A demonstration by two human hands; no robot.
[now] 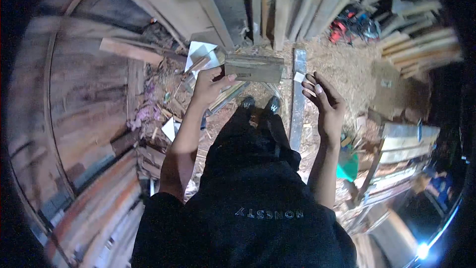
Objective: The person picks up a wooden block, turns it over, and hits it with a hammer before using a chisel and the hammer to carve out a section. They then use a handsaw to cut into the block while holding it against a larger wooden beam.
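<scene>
My left hand (210,87) grips the left end of a short wooden block (258,73), thumb on the near face and fingers behind it. The block is held level above the floor in front of me, with a dark slot in its near side. To the right, my right hand (327,101) is raised with fingers bent together. A small white flat piece (299,76) sits at its fingertips, apart from the block; what it is made of is too small to tell.
A long dark board (298,104) lies on the shavings-strewn floor. Planks (282,20) lean ahead, with stacked timber (421,49) and red tools (344,27) at the right. A green container (348,166) stands by a wooden rack (406,141). Another person (439,186) is far right.
</scene>
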